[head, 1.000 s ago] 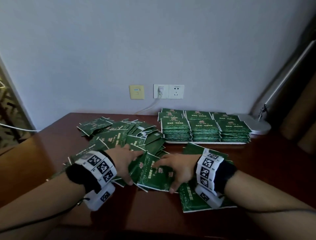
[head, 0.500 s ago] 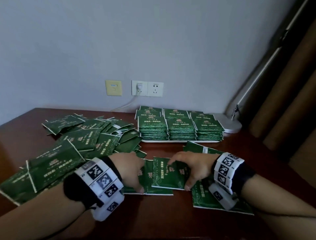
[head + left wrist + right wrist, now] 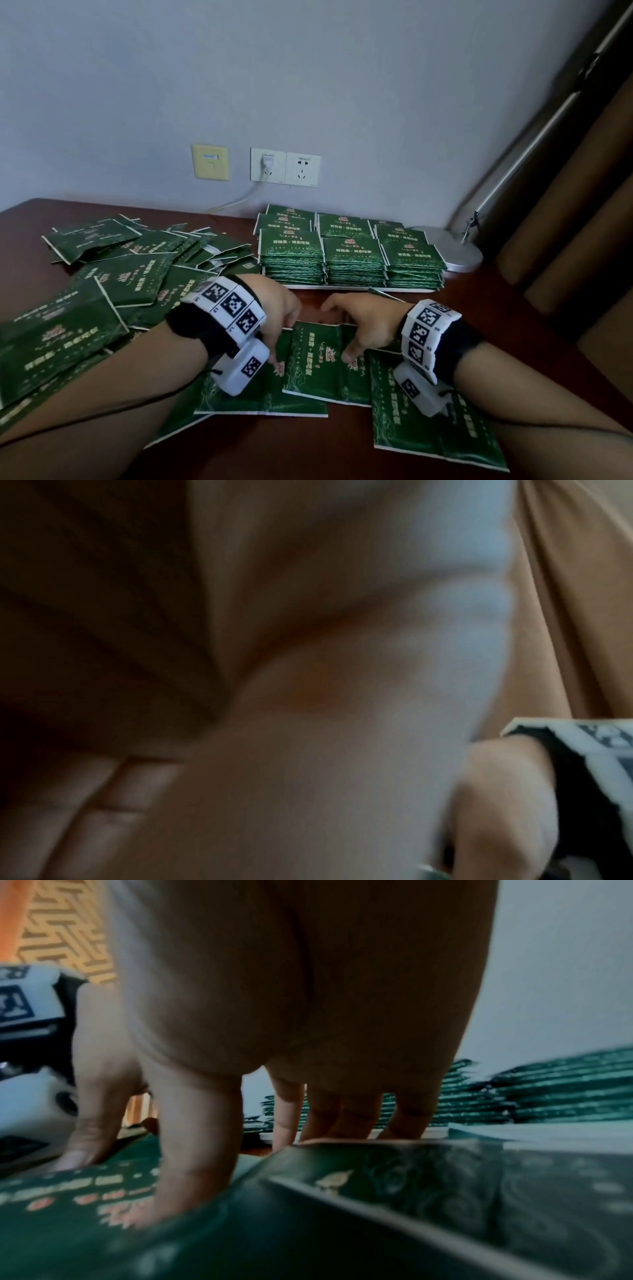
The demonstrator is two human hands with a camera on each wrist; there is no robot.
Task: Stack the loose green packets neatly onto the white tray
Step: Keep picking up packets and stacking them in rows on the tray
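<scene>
Green packets (image 3: 113, 274) lie in a loose, overlapping heap across the left half of the dark wooden worktop (image 3: 496, 308), reaching from near the back edge to the front edge. Neat stacks (image 3: 352, 253) of the same packets fill the white tray (image 3: 342, 287), which sits toward the back edge, just short of the wall. A lamp base (image 3: 455, 253) stands just beside the tray, toward the back right corner. Near the front edge a few packets lie flat, and one packet (image 3: 318, 359) rests on top of them between both wrists. The left hand (image 3: 277, 308) and the right hand (image 3: 366, 325) bend over this packet's two ends, fingers curled round its far edge and thumbs pressing its face. Each wrist carries a band (image 3: 233, 308) of black-and-white markers.
</scene>
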